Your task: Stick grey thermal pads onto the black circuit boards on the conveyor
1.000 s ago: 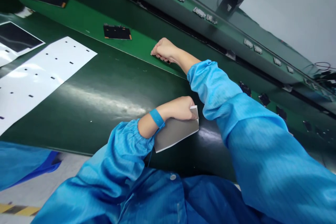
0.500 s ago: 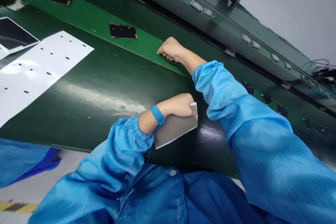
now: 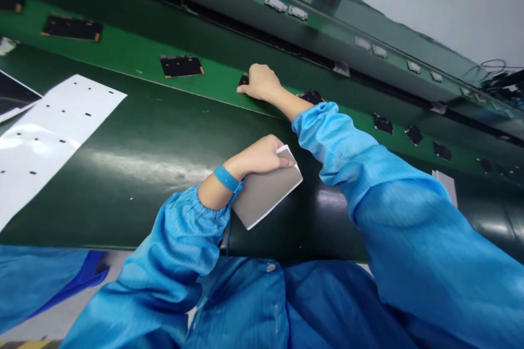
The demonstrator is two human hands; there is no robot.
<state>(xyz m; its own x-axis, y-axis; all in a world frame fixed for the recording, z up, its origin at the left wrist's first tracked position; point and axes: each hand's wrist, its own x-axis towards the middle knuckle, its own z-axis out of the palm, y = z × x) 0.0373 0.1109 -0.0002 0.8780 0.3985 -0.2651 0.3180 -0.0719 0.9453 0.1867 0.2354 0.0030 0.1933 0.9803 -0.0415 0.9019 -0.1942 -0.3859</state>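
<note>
My left hand point(image 3: 262, 156), with a blue wrist strap, is closed on the top edge of a flat grey panel with white edges point(image 3: 266, 195). The panel is tilted above the dark green work surface point(image 3: 164, 196). Farther forward, my right hand point(image 3: 262, 83) reaches over the bright green strip and is closed on a small black circuit board point(image 3: 244, 80). Most of that board is hidden under the fingers. To its left on the strip lies another black circuit board point(image 3: 181, 66); a further dark part point(image 3: 311, 97) sits just behind my right wrist.
A white sheet with small black marks point(image 3: 53, 125) lies at the left, beside a dark white-framed panel point(image 3: 14, 95). Several black boards line the green strip. A raised ledge point(image 3: 323, 22) behind carries small clear parts. Pale panels point(image 3: 445, 185) stand beyond my right sleeve.
The view has shifted, bringing more of the strip at the right into sight. My right hand has turned, with its thumb now toward the board's left end. My left hand still holds the grey panel.
</note>
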